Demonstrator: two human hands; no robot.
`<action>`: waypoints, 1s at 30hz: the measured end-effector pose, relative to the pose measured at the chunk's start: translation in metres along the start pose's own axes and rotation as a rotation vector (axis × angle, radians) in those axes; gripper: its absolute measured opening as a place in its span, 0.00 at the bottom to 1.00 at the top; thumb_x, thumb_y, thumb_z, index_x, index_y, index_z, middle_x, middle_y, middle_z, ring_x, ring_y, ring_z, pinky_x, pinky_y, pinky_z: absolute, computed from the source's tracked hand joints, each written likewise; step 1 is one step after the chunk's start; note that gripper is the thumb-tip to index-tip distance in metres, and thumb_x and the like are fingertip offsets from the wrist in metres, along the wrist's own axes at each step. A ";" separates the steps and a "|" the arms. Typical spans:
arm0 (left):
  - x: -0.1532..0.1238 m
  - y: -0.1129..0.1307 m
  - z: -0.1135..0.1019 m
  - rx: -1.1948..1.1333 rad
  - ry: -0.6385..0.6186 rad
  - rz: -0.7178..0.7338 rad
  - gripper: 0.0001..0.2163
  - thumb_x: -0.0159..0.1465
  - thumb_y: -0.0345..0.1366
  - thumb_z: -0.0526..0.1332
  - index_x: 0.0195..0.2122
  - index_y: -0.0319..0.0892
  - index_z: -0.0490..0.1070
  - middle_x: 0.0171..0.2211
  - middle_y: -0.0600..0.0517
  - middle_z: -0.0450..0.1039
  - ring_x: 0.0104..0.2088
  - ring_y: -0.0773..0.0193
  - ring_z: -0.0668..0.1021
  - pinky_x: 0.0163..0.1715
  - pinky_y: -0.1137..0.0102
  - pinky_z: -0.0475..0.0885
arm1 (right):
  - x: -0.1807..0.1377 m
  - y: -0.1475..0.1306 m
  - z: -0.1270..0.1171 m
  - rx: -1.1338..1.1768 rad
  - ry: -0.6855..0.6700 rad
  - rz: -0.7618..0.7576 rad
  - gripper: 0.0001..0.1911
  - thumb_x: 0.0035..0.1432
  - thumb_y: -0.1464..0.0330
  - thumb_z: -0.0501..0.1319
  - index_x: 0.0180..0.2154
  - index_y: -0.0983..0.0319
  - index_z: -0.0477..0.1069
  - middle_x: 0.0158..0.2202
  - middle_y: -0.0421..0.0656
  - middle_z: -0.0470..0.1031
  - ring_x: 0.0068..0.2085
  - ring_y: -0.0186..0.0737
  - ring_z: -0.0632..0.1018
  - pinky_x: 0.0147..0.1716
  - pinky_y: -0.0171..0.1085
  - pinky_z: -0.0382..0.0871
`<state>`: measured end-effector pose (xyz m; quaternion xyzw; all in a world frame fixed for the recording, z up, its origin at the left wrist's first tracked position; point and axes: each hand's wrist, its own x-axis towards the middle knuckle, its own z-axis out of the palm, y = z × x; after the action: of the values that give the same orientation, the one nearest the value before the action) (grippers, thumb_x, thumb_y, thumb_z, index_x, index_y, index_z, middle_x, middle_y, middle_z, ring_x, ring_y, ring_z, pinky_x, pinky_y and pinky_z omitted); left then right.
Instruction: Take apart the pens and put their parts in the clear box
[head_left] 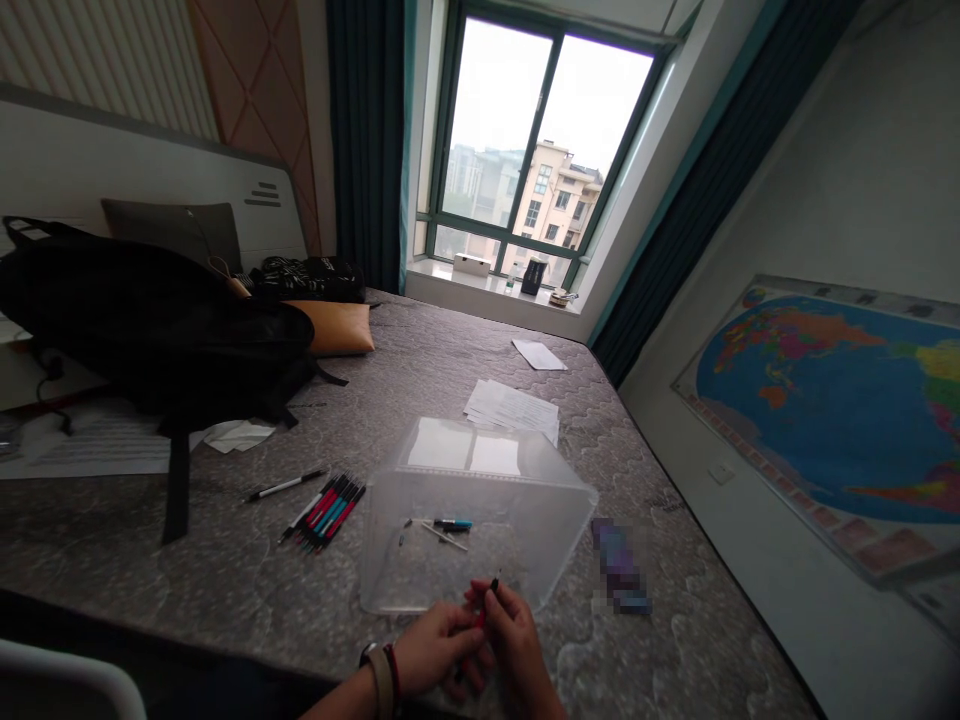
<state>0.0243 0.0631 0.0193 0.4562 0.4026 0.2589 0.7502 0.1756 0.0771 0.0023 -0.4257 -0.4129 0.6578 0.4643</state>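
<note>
Left hand: I see my left hand (435, 650) low in the view, a band at the wrist, its fingers curled in against the pen and touching the right hand.
Right hand: my right hand (517, 640) sits just beside it, fingers pinched shut around the same pen, thumb side toward the left hand.
Pen: the pen (487, 600) is small, dark at the tip with a red part lower down, held between both hands and pointing up and away from me, just at the near edge of the clear box.
Clear box: a see-through plastic box (525, 500) rests on the bed directly beyond my hands; inside it lie a blue-capped pen (452, 524) and a couple of thin loose parts I cannot make out.
Pen row: a bunch of red, blue and black pens (330, 510) lies side by side to the left of the box, with a single white pen (286, 486) a little farther left.
Bed: the grey quilted bed (225, 580) carries all of it.
Further off: a black backpack (150, 330) lies at the left, papers (514, 408) lie beyond the box, and a world map (840, 410) hangs on the right wall.
</note>
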 end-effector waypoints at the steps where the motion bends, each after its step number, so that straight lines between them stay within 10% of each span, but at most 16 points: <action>1: 0.000 -0.001 0.000 -0.005 -0.001 -0.001 0.26 0.54 0.58 0.63 0.39 0.38 0.73 0.39 0.43 0.77 0.28 0.62 0.79 0.24 0.71 0.70 | 0.000 0.001 0.000 0.021 0.006 -0.003 0.21 0.53 0.53 0.67 0.42 0.61 0.77 0.40 0.48 0.79 0.42 0.46 0.77 0.42 0.40 0.69; 24: -0.012 0.003 0.003 -0.264 -0.254 -0.011 0.25 0.59 0.57 0.61 0.47 0.40 0.69 0.36 0.45 0.78 0.27 0.62 0.80 0.30 0.67 0.73 | -0.013 -0.015 0.008 0.385 -0.095 0.185 0.22 0.55 0.54 0.66 0.44 0.64 0.73 0.44 0.54 0.80 0.44 0.49 0.80 0.42 0.44 0.71; 30: -0.007 0.006 0.002 -0.125 -0.117 0.007 0.21 0.57 0.49 0.66 0.44 0.38 0.73 0.39 0.44 0.79 0.29 0.63 0.80 0.28 0.72 0.72 | -0.012 -0.020 0.005 0.271 -0.134 0.196 0.19 0.53 0.55 0.67 0.40 0.62 0.73 0.38 0.49 0.80 0.29 0.41 0.79 0.24 0.34 0.67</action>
<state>0.0216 0.0593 0.0278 0.4242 0.3397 0.2588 0.7986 0.1788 0.0693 0.0250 -0.3523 -0.3071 0.7765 0.4227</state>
